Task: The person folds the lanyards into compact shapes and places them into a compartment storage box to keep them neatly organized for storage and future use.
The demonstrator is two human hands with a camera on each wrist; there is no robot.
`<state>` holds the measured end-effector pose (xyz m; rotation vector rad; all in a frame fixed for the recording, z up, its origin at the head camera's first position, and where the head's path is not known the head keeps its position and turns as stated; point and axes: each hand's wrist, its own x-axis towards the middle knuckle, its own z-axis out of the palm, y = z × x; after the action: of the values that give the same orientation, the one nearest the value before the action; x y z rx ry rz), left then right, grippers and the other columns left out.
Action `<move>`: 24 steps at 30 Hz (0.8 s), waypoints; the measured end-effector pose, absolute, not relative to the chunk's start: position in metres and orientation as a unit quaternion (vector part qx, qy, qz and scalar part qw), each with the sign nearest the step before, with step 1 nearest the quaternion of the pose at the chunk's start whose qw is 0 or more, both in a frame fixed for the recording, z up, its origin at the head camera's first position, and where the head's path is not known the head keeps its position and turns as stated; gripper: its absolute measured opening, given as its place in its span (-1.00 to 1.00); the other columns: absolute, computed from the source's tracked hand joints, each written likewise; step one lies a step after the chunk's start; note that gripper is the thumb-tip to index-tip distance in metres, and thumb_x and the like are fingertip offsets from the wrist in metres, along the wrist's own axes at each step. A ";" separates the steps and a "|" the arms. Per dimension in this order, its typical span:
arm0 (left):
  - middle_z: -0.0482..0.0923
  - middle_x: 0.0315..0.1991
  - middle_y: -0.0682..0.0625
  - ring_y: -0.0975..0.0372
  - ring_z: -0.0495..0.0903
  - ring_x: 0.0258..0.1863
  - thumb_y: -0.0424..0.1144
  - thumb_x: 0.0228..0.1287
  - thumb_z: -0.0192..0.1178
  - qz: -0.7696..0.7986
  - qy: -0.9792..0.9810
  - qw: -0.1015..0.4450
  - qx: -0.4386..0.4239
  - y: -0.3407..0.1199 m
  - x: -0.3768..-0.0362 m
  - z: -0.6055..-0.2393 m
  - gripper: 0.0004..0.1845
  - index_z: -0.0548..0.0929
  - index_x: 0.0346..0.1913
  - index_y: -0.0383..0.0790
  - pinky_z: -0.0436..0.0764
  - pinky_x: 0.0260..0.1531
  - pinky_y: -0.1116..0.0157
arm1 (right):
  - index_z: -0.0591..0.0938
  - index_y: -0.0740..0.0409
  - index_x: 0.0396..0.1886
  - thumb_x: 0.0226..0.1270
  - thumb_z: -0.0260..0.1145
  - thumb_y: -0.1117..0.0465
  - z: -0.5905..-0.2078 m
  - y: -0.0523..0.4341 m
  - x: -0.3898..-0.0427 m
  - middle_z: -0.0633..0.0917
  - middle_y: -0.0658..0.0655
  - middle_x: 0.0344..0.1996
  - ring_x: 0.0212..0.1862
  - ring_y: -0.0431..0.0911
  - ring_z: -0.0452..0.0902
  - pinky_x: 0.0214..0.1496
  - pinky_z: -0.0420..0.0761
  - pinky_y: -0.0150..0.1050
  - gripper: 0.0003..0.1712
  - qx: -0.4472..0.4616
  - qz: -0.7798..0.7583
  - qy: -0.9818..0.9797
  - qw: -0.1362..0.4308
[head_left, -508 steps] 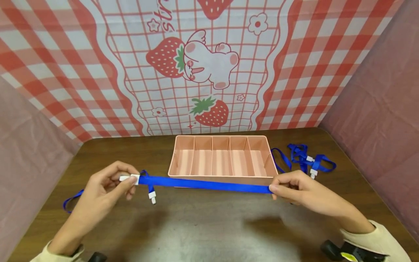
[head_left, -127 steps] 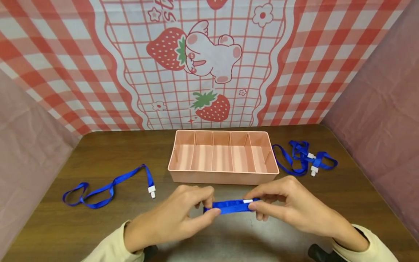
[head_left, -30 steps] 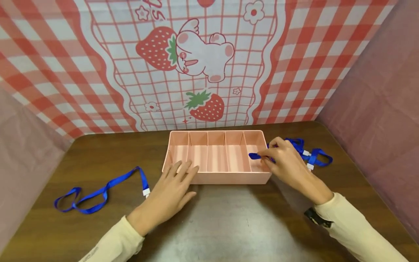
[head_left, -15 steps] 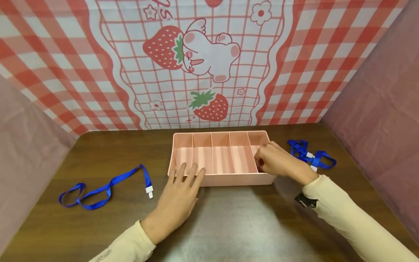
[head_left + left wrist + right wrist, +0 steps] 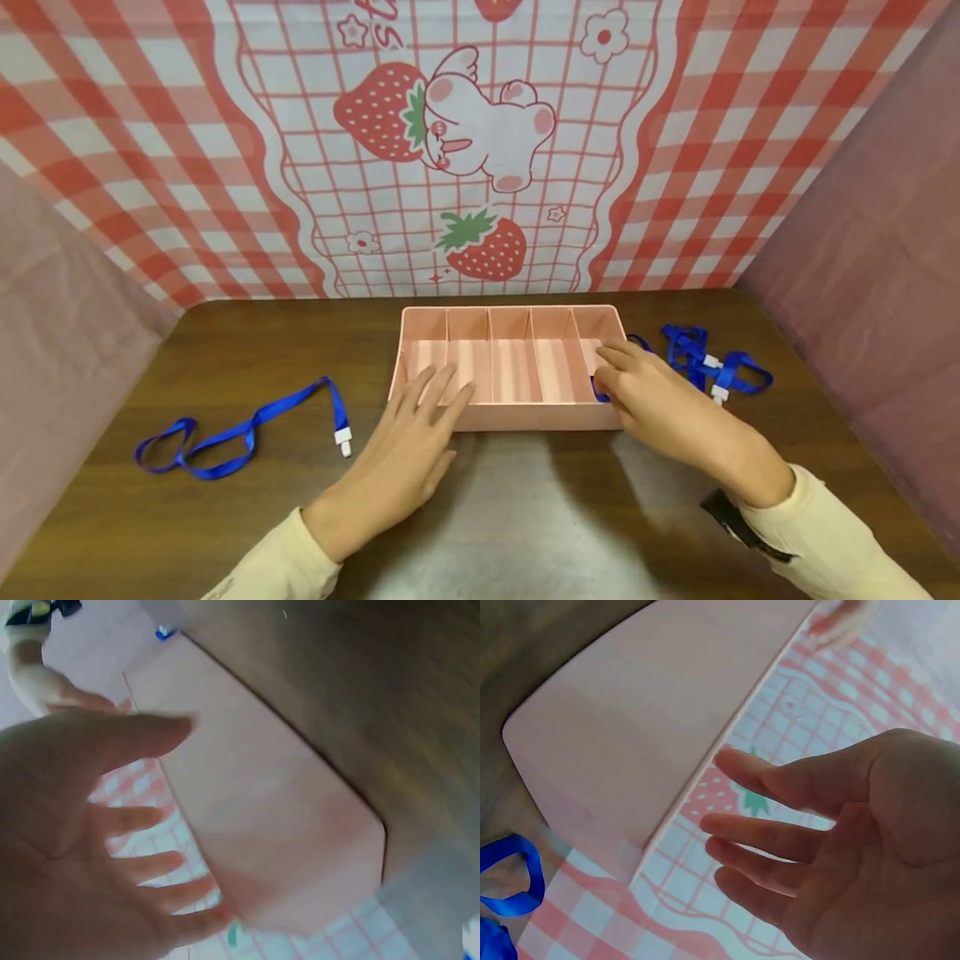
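Note:
A pink tray [image 5: 525, 417] with several narrow compartments stands mid-table. My left hand [image 5: 416, 425] lies flat with straight fingers on the tray's front left rim; the left wrist view shows the spread fingers [image 5: 142, 866] beside the tray wall [image 5: 270, 825]. My right hand [image 5: 648, 396] hovers over the tray's front right corner, fingers straight and holding nothing, as its fingers [image 5: 780, 825] show in the right wrist view. A bit of a folded blue lanyard [image 5: 598, 391] peeks out in the rightmost compartment, mostly hidden by that hand.
A loose blue lanyard [image 5: 240, 429] with a white clip lies on the brown table to the left. Tangled blue lanyards [image 5: 708, 362] lie right of the tray, also in the right wrist view [image 5: 510, 900]. Cloth walls enclose the table on three sides.
My right hand carried the folded lanyard into the rightmost compartment, let it go and drew back to the front corner. The left hand stays on the tray's front rim.

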<state>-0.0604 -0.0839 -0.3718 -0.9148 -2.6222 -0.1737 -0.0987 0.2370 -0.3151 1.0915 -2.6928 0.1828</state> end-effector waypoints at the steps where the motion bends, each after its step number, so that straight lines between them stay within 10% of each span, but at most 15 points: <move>1: 0.21 0.43 -0.26 -0.17 0.29 0.34 -0.19 0.12 0.46 -0.074 -0.924 0.193 -0.323 -0.090 -0.060 -0.368 -0.22 0.35 0.39 -0.19 0.45 0.14 -0.13 | 0.64 0.26 -0.40 0.13 0.32 0.51 -0.316 0.237 -0.094 0.65 0.45 -0.03 0.16 0.34 0.52 0.17 0.51 0.20 -0.89 0.380 0.065 -0.912 0.136; 7: 0.55 -0.29 -0.18 -0.07 0.56 -0.34 -0.24 0.17 0.38 -0.062 -0.917 0.298 -0.257 -0.133 -0.065 -0.360 -0.71 0.51 -0.20 -0.32 0.46 -0.43 0.09 | 0.67 0.20 -0.37 0.10 0.45 0.41 -0.319 0.232 -0.064 0.66 0.36 0.01 0.17 0.30 0.51 0.22 0.46 0.21 -0.87 0.394 0.064 -0.898 0.182; 11: 0.45 -0.65 -0.10 -0.01 0.51 -0.68 -0.12 0.22 0.39 -0.050 -0.953 0.221 -0.202 -0.153 -0.072 -0.369 -0.63 0.46 -0.35 -0.33 0.43 -0.69 0.14 | 0.65 0.16 -0.35 0.47 0.18 0.22 -0.321 0.223 -0.047 0.64 0.31 0.07 0.21 0.27 0.46 0.24 0.40 0.23 -0.80 0.405 0.062 -0.892 0.191; 15: 0.55 -0.57 -0.17 -0.04 0.57 -0.65 -0.09 0.31 0.32 -0.059 -0.989 0.032 -0.130 -0.162 -0.077 -0.379 -0.57 0.46 -0.06 -0.39 0.48 -0.74 0.09 | 0.60 0.13 -0.36 0.64 -0.37 0.02 -0.323 0.210 -0.039 0.61 0.29 0.09 0.20 0.24 0.44 0.21 0.46 0.17 -0.37 0.427 0.067 -0.880 0.199; 18: 0.62 -0.42 -0.26 -0.12 0.62 -0.51 -0.21 0.26 0.33 -0.057 -0.991 -0.046 -0.113 -0.165 -0.079 -0.383 -0.50 0.42 0.11 -0.43 0.55 -0.61 0.00 | 0.58 0.11 -0.35 0.64 -0.41 0.01 -0.325 0.202 -0.035 0.61 0.31 0.10 0.20 0.24 0.47 0.17 0.51 0.15 -0.37 0.442 0.061 -0.875 0.191; 24: 0.61 -0.46 -0.23 -0.12 0.62 -0.53 -0.33 0.05 0.38 -0.045 -0.988 -0.018 -0.149 -0.164 -0.077 -0.382 -0.57 0.50 -0.03 -0.39 0.54 -0.62 0.00 | 0.57 0.11 -0.31 0.40 0.19 0.23 -0.329 0.195 -0.031 0.60 0.34 0.10 0.19 0.21 0.49 0.19 0.53 0.08 -0.92 0.468 0.039 -0.869 0.156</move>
<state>-0.0766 -0.1638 -0.3819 -0.4726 -3.1386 -0.1442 -0.0309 0.1948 -0.3295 1.3389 -2.4888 0.1120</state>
